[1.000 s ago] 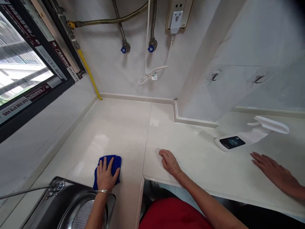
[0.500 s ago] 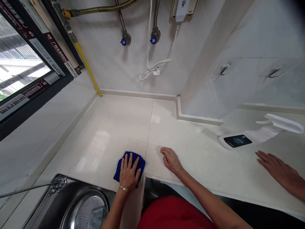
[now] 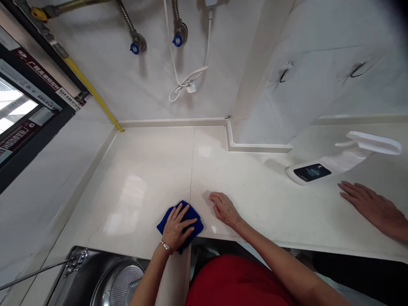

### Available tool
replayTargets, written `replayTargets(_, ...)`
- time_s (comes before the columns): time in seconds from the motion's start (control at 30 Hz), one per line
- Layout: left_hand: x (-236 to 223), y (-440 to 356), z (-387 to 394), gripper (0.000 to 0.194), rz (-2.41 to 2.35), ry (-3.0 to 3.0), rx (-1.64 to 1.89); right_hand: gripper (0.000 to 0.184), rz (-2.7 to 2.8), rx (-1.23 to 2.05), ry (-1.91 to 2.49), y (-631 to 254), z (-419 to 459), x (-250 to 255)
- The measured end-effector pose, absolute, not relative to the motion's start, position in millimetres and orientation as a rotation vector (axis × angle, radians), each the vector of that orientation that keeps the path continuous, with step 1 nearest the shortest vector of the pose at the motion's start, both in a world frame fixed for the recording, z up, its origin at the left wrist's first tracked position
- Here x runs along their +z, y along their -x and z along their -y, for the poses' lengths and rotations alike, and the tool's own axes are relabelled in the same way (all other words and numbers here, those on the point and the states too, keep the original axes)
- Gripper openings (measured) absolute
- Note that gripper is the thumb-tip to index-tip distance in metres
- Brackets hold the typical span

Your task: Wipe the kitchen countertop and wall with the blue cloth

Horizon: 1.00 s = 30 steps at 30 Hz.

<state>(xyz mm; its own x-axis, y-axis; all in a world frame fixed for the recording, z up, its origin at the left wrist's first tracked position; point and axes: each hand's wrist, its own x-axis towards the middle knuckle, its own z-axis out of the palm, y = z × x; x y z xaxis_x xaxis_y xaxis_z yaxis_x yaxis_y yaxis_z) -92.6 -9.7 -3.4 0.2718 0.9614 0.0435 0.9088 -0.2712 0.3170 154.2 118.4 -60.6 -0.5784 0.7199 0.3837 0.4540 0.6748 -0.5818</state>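
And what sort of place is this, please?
Probably a kitchen: a metal sink, or what looks like one, is set into a long pale counter, and two valves with blue knobs are mounted on the wall behind.

Widest open lane on the desk [image 3: 153, 161]: back-left stretch, from the blue cloth [image 3: 194, 220] to the rear skirting [image 3: 172, 123]; yellow pipe [image 3: 95, 96] comes down in that back corner. Sink [image 3: 78, 280] blocks near left, metal rod [image 3: 35, 275] running left from its back corner. Left grip [image 3: 174, 233] spread on the cloth, right grip [image 3: 225, 209] near it, narrow gap between. Right forearm [image 3: 274, 257] crosses the front edge. Wall corner [image 3: 270, 123] juts in; passable strip between it and right grip. Further right, spray bottle [image 3: 338, 163] blocks, co-worker's hand [image 3: 371, 204] just in front, tight between them.
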Motion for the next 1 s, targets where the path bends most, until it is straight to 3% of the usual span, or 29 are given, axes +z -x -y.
replayTargets(0.23, -7.8, 59.9, -14.9, 0.022, -1.307, -2.334, 0.348, 0.046, 2.253, 0.593, 0.909, -151.5, -120.3, -58.4)
replayTargets(0.5, -21.1, 21.5, -32.4, 0.029, -1.336, -2.449, 0.416, 0.048, 2.195, 0.597, 0.898, -153.9, -124.4, -60.9)
replayTargets(0.87, 0.1, 157.7, 34.4, 0.036, -1.719, -2.437, 0.151, 0.054, 2.223, 0.57, 0.862, -157.4, -116.3, -61.3)
replayTargets(1.0, -3.2, 170.1, 50.1, 0.038, -1.838, -2.517, 0.178, 0.051, 2.255, 0.568, 0.91, -155.2, -114.2, -59.2)
